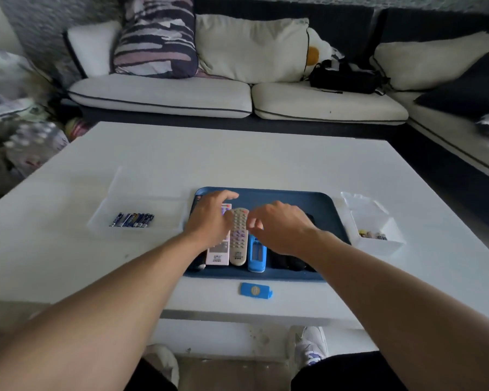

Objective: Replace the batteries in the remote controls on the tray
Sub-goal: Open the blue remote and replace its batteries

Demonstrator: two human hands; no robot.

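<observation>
You sit facing a sofa (181, 94) with pale cushions, and a white desk (237, 159) stands between you and it. From the head camera, a blue tray (316, 201) lies on the desk in front of you, holding a row of remote controls: a pink-white remote (218, 253), a grey remote (239, 238), a blue remote (257, 256) lying back-up with its battery bay uncovered, and dark remotes (288, 262) partly hidden by your arm. Your left hand (209, 218) hangs over the pink-white remote with fingers loosely bent, holding nothing. Your right hand (280, 225) hovers just beside the grey remote, fingers curled; whether it pinches anything you cannot tell. A blue battery cover (256, 290) lies on the desk just before the tray. A clear box of batteries (132, 220) sits left; a smaller box (374, 235) sits right.
</observation>
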